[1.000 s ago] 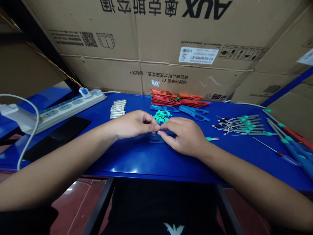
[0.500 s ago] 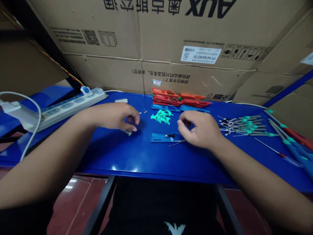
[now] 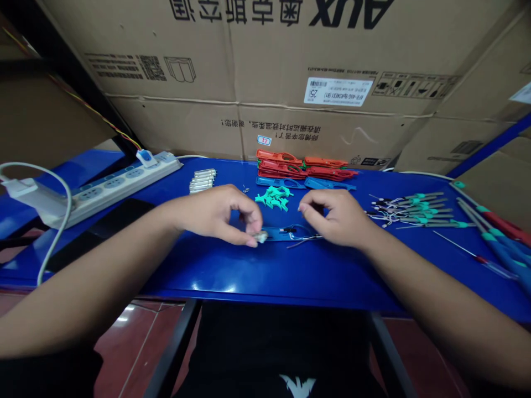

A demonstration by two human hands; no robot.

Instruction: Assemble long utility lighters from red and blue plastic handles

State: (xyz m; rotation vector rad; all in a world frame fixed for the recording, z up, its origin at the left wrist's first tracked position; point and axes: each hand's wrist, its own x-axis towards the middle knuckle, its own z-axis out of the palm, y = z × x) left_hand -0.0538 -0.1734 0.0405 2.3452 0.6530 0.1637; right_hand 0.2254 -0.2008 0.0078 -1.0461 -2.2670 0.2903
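Behind the blue table [image 3: 265, 284] stand large stacked cardboard cartons [image 3: 265, 61] with printed AUX letters, and under it is dark red floor tile [image 3: 124, 342] between black metal legs [image 3: 176, 348].

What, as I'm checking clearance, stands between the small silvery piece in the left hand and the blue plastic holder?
Nothing visible: the piece, pinched by the left hand, sits at the holder's left end with nothing between.
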